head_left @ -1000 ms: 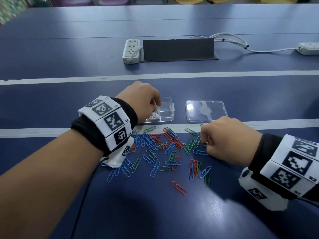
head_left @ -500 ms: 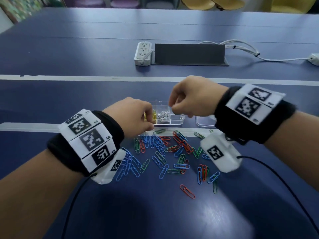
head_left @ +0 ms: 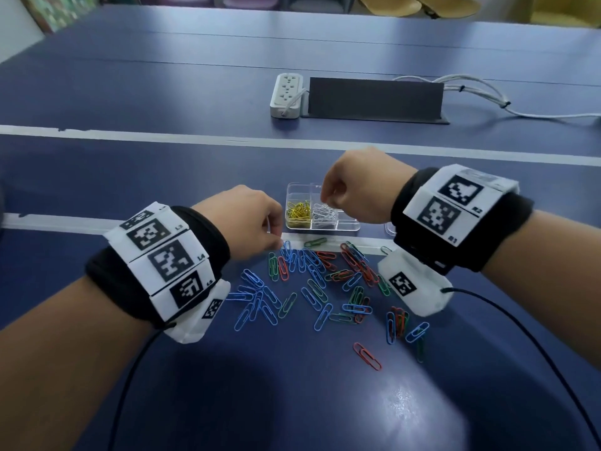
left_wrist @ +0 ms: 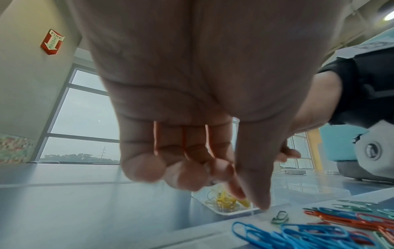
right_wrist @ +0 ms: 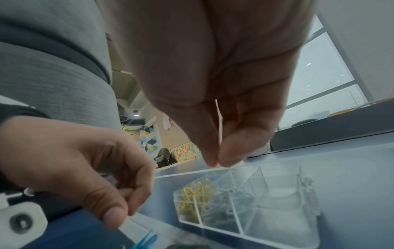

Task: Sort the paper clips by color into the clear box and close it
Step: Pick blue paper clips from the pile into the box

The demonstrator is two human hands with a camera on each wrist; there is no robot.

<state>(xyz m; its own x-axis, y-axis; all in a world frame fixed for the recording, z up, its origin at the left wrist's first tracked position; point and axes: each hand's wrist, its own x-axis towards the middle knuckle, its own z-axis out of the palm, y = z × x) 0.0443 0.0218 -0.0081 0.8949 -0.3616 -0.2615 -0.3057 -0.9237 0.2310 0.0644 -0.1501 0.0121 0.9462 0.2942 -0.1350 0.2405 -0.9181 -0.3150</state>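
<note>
Head view: our right hand [head_left: 353,187], fingertips [right_wrist: 221,156] pinched together, whether on a clip we cannot tell, hovers over the clear box [head_left: 348,226] for a drop into its white-clip compartment, while our left hand [head_left: 250,219], fingers curled, works the loose paper clips [head_left: 312,281] just nearer us on the table [head_left: 130,177].

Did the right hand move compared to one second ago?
Yes. The right hand left the loose clips and went forward, now above the clear box.

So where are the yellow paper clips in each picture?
Head: yellow paper clips fill the left compartment of the clear box, above the loose pile.
Left wrist: lower middle, behind the fingertips.
Right wrist: lower middle, box's left end.
Shared landmark: the white clips next to them.
</note>
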